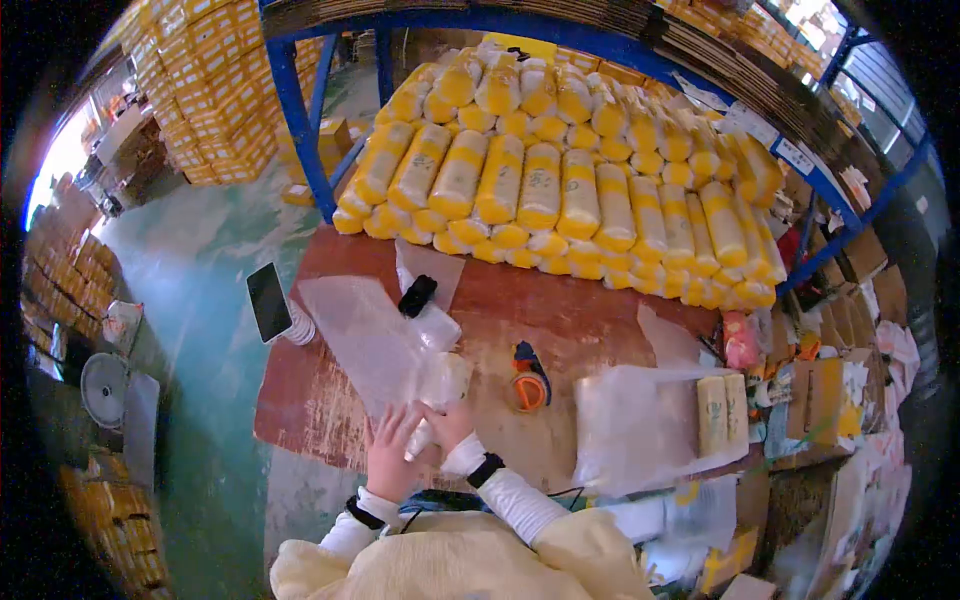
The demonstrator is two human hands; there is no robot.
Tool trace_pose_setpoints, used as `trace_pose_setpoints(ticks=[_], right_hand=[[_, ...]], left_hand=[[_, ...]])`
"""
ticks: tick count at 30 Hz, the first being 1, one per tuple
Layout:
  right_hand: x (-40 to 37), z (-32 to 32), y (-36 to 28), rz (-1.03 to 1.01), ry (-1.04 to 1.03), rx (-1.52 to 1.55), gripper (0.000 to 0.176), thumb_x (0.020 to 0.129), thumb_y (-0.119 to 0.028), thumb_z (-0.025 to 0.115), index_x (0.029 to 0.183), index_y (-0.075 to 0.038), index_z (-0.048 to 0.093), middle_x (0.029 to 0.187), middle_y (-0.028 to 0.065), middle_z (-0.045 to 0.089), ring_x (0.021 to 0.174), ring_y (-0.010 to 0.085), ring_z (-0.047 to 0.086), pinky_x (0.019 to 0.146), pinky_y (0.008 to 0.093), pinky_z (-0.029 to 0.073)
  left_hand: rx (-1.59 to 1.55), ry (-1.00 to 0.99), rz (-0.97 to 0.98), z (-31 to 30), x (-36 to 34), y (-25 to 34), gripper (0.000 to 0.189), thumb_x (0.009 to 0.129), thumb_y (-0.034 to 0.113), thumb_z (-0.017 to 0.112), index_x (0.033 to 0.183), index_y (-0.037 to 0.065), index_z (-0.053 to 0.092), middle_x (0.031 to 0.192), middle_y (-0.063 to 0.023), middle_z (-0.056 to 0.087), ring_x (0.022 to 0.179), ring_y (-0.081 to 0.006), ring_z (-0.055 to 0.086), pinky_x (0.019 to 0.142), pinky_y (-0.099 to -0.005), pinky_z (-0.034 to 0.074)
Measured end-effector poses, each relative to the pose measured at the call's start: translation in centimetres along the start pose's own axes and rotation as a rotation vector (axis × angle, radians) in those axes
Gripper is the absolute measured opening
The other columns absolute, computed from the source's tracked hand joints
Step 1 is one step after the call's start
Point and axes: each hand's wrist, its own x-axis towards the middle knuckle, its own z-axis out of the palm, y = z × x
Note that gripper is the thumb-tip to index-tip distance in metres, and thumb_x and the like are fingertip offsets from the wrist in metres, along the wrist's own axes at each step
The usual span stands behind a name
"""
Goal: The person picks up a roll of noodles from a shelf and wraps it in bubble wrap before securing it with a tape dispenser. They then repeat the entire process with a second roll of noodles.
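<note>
The left hand [390, 456] has its fingers a little spread, and the right hand [454, 426] is just beside it, fingertips turned inward. A white wrap [420, 438] shows between them, but the hands cover much of it — I cannot tell whether the fingers are closed on it or only press. Ahead of the grip lie a cloudy sheet [362, 325] and a packet [447, 377], whose near end is partly hidden. Beyond the packet is a black item [418, 296], too dark to make out. Right of the grip lies the tape [529, 392]; far left, ahead, stands a phone [267, 303] — its screen is dark.
</note>
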Motion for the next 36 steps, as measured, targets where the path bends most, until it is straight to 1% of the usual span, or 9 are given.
trace_pose_setpoints(ticks=[4,11,14,23,26,29,32,34,36], right_hand=[[-1.9,-2.6,-4.7,0.022,-0.161,-0.066,0.050,0.072,-0.045,0.067,0.060,0.003,0.059,0.054,0.0061,0.057,0.048,0.0123,0.048,0.047,0.0331,0.039],[1.5,0.6,2.8,0.151,-0.164,0.119,0.048,0.074,-0.046,0.065,0.071,0.001,0.064,0.064,0.0044,0.062,0.057,0.0143,0.056,0.055,0.0304,0.045],[0.8,-0.1,0.6,0.126,-0.233,0.064,0.049,0.074,-0.048,0.064,0.076,0.001,0.065,0.067,0.0062,0.063,0.063,0.0157,0.059,0.059,0.0306,0.046],[1.0,-0.3,-3.0,0.073,-0.423,-0.171,0.055,0.070,-0.053,0.063,0.073,0.002,0.064,0.064,0.0140,0.060,0.059,0.0205,0.058,0.059,0.0334,0.045],[1.4,-0.8,-3.2,0.030,-0.424,-0.189,0.052,0.070,-0.050,0.065,0.072,0.001,0.064,0.063,0.0123,0.060,0.059,0.0199,0.057,0.058,0.0330,0.044],[2.5,-1.7,-2.7,0.025,-0.401,-0.226,0.046,0.071,-0.045,0.067,0.072,0.001,0.063,0.063,0.0107,0.060,0.059,0.0201,0.057,0.058,0.0328,0.044],[4.6,-1.8,1.7,-0.016,-0.139,-0.255,0.043,0.070,-0.039,0.069,0.083,0.001,0.062,0.072,0.0113,0.061,0.067,0.0225,0.059,0.063,0.0345,0.045],[5.2,-1.8,4.6,0.048,0.208,-0.303,0.051,0.068,-0.039,0.071,0.098,0.001,0.058,0.089,0.0143,0.062,0.081,0.0253,0.059,0.073,0.0362,0.046],[4.1,0.3,5.2,0.001,0.242,-0.452,0.080,0.066,-0.053,0.066,0.116,0.004,0.042,0.110,0.0235,0.052,0.096,0.0340,0.054,0.084,0.0367,0.043]], left_hand=[[-0.510,-0.069,-0.467,1.7,-0.5,-3.3,0.032,0.078,0.013,0.059,0.108,0.005,0.055,0.093,-0.0120,0.060,0.088,-0.0269,0.056,0.079,-0.0390,0.044],[-0.541,-0.123,-0.163,1.6,0.2,-3.0,0.056,0.076,0.014,0.062,0.125,0.003,0.037,0.100,-0.0197,0.053,0.085,-0.0344,0.056,0.073,-0.0384,0.046],[-0.547,-0.328,-0.337,2.5,-0.3,-4.2,0.059,0.074,0.015,0.062,0.125,0.001,0.036,0.101,-0.0204,0.052,0.087,-0.0367,0.054,0.074,-0.0409,0.046],[-0.239,-0.014,-0.168,5.7,0.2,-6.1,0.034,0.072,0.016,0.062,0.098,-0.001,0.049,0.093,-0.0226,0.052,0.084,-0.0411,0.052,0.071,-0.0442,0.045],[-0.365,-0.224,-0.091,7.4,0.4,-10.8,0.029,0.071,0.017,0.064,0.091,-0.001,0.054,0.094,-0.0220,0.053,0.085,-0.0387,0.052,0.071,-0.0417,0.045],[-0.808,-0.571,-0.548,5.6,0.8,-13.4,0.026,0.070,0.019,0.067,0.086,0.001,0.057,0.097,-0.0169,0.056,0.081,-0.0317,0.056,0.068,-0.0366,0.046],[-1.393,-0.378,-0.772,4.5,1.4,-18.3,0.022,0.074,0.018,0.065,0.090,0.005,0.058,0.087,-0.0093,0.060,0.070,-0.0234,0.058,0.062,-0.0328,0.047],[-0.987,0.004,-0.411,7.6,1.0,-24.6,0.016,0.076,0.017,0.064,0.086,0.006,0.057,0.081,-0.0062,0.059,0.065,-0.0197,0.057,0.059,-0.0313,0.047],[-1.403,0.199,-0.844,-0.7,4.9,-15.8,0.013,0.077,0.016,0.063,0.079,0.008,0.053,0.075,-0.0049,0.057,0.063,-0.0202,0.055,0.060,-0.0311,0.047]])
